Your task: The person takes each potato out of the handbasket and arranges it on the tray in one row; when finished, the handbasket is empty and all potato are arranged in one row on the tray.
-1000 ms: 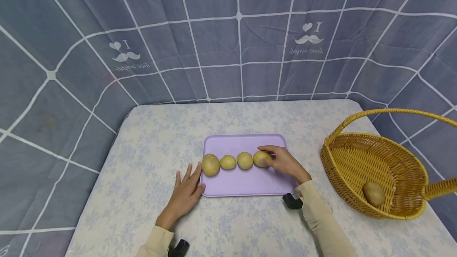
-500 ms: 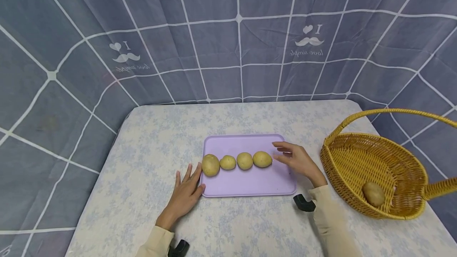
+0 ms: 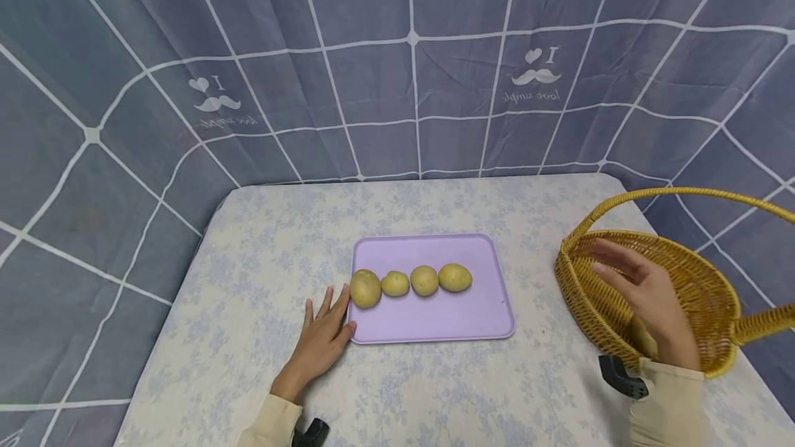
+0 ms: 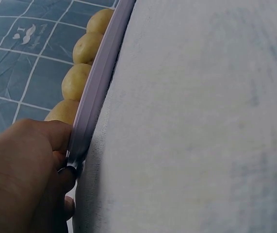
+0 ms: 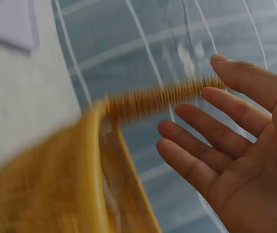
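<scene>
Several potatoes point(image 3: 424, 281) lie in a row across a lilac tray point(image 3: 435, 323); the biggest potato point(image 3: 366, 288) is at the left end. My left hand point(image 3: 319, 340) lies at the tray's left edge with fingers extended, its fingertips beside the big potato. In the left wrist view, the thumb and fingers touch the tray's rim point(image 4: 92, 92). My right hand point(image 3: 649, 295) is over the wicker basket point(image 3: 708, 281), fingers spread and holding nothing. In the basket, another potato point(image 3: 640, 338) is partly hidden behind that hand.
The basket's tall arched handle point(image 3: 683, 192) rises on the table's right side. A floral cloth point(image 3: 279, 240) covers the table. Grey-blue curtains point(image 3: 373, 81) with white lines hang behind it and at the sides.
My right hand has let go of the potato at the row's right end and moved right, over the basket. My left hand has stayed at the tray's edge.
</scene>
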Demonstrator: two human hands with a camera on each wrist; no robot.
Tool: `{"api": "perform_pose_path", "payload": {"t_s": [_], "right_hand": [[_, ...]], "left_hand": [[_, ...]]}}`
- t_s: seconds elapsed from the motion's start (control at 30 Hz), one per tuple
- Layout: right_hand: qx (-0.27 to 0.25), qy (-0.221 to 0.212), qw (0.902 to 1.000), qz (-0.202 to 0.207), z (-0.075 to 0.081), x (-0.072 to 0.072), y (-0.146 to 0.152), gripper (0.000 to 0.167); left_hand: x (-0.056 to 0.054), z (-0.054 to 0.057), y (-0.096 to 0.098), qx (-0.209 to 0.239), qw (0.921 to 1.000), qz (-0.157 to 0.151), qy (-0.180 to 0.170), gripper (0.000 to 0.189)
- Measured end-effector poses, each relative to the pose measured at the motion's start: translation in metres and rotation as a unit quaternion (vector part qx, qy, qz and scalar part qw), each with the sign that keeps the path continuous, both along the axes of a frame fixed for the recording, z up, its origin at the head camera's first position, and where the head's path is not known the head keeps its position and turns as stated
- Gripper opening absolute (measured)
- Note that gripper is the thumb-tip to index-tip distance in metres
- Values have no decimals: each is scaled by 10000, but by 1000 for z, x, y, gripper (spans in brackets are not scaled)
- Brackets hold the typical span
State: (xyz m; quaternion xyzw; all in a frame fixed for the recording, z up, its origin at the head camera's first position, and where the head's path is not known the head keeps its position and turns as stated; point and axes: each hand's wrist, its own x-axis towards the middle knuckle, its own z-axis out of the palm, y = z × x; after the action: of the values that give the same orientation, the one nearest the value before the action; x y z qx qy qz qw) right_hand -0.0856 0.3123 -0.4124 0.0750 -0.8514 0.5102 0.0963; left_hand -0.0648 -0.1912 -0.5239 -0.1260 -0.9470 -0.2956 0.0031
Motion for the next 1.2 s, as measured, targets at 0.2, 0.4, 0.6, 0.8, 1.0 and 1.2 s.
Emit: {"api": "perform_pose_path", "payload": {"t_s": [0.2,0.4,0.6,0.8,1.0,1.2], "right_hand": [[282,-525,9960,-664,-12,23,40,48],[642,-1158,9868,-933,-32,33,64,58],[1475,-2193,9617,-724,-38,34,71,74],[1687,-2615,9500,-235,-37,31,68,72],[1732,-2598,9500,1,-36,31,64,67],[1777,-2537,9506,192,-40,27,58,67]], "left_hand": [[0,1,0,-2,10000,-12,9,66],[-1,1,0,-23,10000,-17,59,66],[2,2,2,109,9998,26,149,65],[2,3,2,66,9999,41,80,65],[3,3,2,66,9999,80,40,65],[2,3,2,78,9999,88,55,65]]}}
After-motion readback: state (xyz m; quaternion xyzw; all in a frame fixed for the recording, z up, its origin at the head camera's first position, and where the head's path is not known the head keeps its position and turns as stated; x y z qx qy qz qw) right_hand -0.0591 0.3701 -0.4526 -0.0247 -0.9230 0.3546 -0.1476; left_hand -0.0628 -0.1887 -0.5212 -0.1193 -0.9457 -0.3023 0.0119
